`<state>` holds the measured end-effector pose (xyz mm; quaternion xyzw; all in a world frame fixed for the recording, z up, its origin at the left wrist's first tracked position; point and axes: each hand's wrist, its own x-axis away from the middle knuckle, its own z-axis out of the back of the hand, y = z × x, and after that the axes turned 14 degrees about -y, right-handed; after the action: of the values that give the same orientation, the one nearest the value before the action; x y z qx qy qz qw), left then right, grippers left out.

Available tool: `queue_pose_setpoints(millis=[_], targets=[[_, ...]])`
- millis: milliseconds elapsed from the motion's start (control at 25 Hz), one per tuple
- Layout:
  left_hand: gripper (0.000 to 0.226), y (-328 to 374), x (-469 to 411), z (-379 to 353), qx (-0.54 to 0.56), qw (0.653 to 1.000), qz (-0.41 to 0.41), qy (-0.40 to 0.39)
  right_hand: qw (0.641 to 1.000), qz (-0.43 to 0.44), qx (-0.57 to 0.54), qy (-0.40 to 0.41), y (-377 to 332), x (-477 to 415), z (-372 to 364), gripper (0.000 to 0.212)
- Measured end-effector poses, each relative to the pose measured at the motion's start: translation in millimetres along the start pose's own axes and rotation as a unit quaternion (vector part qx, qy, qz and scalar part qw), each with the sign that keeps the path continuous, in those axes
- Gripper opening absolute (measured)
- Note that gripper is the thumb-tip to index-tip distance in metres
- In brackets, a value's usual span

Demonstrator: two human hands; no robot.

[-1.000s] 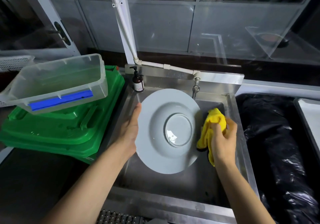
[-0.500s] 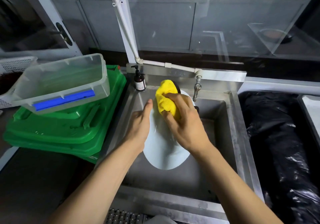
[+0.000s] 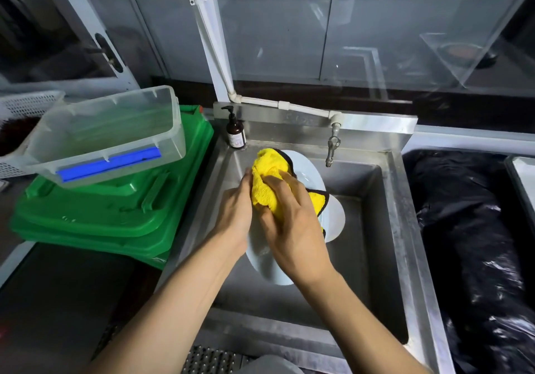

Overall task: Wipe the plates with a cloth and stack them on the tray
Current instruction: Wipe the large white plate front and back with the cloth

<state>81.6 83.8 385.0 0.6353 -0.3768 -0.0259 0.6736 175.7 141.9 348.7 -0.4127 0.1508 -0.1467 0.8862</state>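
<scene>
A stainless steel sink (image 3: 388, 228) takes up the middle of the view, its deep basin open toward the person. To its right lies a wide mass of crumpled black plastic sheeting (image 3: 463, 228). To the left of the sink sits a stack of green plastic pieces (image 3: 101, 217), and a clear plastic tub (image 3: 115, 130) rests tilted on top of that stack, with a blue strip (image 3: 108, 163) along its near side. A white pipe (image 3: 208, 40) runs down the back wall and bends along the sink's rear ledge. A white plate (image 3: 335, 217) is held up on edge over the basin, well above the sink floor, its face turned toward the person's right. It is between the two hands and largely covered by them. The right hand (image 3: 292, 228) lies over the plate's face, its fingers bent over a bunched yellow cloth (image 3: 269, 176) with a dark edge, pressing it against the upper part of the plate. The left hand (image 3: 234, 214) grips the plate at its left rim, thumb pointing up beside the cloth, with the other fingers hidden behind the plate. A dark pump bottle (image 3: 236, 133) stands upright on the sink's back left corner. A small metal tap (image 3: 333, 144) hangs from the pipe above the back of the basin.
</scene>
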Motion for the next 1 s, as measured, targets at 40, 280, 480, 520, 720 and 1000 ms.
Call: queue_pose_setpoints(millis=[40,280,480,520,720,1000], targets=[[0.047,-2.8,-0.7,-0.1,0.016,1.000,0.004,-0.005,1.000,-0.006,0.003,0.006,-0.5,4.3,-1.7,0.045],[0.035,6.0,-7.4,3.1,0.077,0.996,0.020,0.035,0.992,0.071,0.102,0.007,7.4,44.7,-27.2,0.050],[0.033,16.1,-8.9,5.0,0.138,0.990,-0.028,0.027,0.987,0.096,0.128,-0.022,32.0,73.9,-38.7,0.067],[0.036,17.4,-9.6,7.0,0.134,0.990,-0.027,0.028,0.990,0.087,0.112,-0.020,39.1,78.5,-39.1,0.071],[0.038,23.8,-9.0,20.0,0.095,0.994,-0.043,0.024,0.987,-0.034,-0.101,0.122,53.8,78.9,-32.8,0.055],[0.048,15.9,0.9,16.4,0.060,0.998,-0.026,-0.005,0.930,-0.160,-0.234,0.234,59.0,8.7,34.9,0.030]])
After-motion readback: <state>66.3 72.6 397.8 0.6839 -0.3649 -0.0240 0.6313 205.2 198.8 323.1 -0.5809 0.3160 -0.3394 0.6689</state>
